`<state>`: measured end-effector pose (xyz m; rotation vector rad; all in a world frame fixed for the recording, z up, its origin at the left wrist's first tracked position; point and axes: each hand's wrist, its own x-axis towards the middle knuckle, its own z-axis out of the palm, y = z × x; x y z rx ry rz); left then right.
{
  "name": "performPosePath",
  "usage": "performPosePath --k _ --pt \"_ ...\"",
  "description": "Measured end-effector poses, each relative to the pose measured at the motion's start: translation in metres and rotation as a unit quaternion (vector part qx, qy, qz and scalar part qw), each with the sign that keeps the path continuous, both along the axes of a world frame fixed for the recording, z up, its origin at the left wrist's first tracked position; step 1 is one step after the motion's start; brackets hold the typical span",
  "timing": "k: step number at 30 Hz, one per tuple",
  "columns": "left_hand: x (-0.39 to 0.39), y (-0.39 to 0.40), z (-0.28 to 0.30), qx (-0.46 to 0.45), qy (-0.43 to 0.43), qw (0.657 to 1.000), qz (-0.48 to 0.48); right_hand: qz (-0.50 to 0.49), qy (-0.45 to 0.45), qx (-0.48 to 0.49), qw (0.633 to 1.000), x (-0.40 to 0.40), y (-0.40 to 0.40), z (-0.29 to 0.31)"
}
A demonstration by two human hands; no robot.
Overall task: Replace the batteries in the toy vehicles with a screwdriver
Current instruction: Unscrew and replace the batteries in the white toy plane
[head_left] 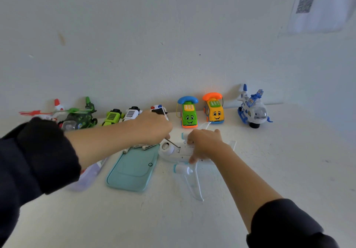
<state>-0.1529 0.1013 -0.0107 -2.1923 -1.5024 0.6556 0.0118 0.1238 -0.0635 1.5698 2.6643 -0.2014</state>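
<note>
A white toy airplane (185, 168) lies belly-up on the white table, its wing pointing toward me. My right hand (204, 143) grips its body, thumb on the near side and fingers over the far side. My left hand (154, 126) grips a screwdriver (173, 144) whose thin metal shaft slants down to the right, its tip at the plane's underside by the battery cover. Several white batteries (145, 147) lie just left of the plane, at the far end of a teal tray (131, 170).
Toys line the wall: a red-white helicopter (46, 113), a green camouflage helicopter (81, 117), a green car (112, 117), a white car (132, 114), a police car (159, 109), green (188, 115) and yellow (214, 109) phone cars, a blue-white helicopter (252, 109). A purple packet (86, 178) lies left of the tray.
</note>
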Motion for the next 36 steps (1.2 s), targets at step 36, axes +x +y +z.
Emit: performPosePath --k 36 --pt "-0.029 -0.027 -0.029 -0.008 -0.249 0.966 0.063 0.013 -0.012 0.049 0.999 0.002 -0.004 -0.008"
